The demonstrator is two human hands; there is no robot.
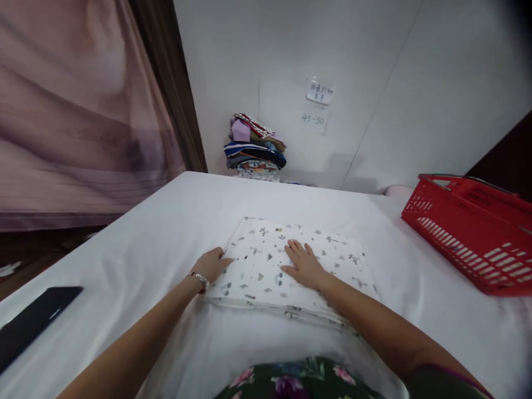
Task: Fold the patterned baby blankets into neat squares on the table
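A folded white cloth point(261, 271) with a small print of palm trees, rainbows and other motifs lies flat on the white-covered table. At its left edge is my left hand point(210, 266), wearing a silver bracelet; the thumb rests on top and the curled fingers close round the edge. My right hand point(305, 266) presses palm down on the cloth's upper middle, fingers spread. Several layers show along the cloth's near edge.
A red plastic basket point(465, 227) stands at the table's right. A black flat device point(37, 316) lies at the left edge. Beyond the far edge rises a stack of folded fabrics point(255, 147) against the wall. Handwritten paper notes point(319, 91) hang there. A pinkish curtain point(75, 111) hangs left.
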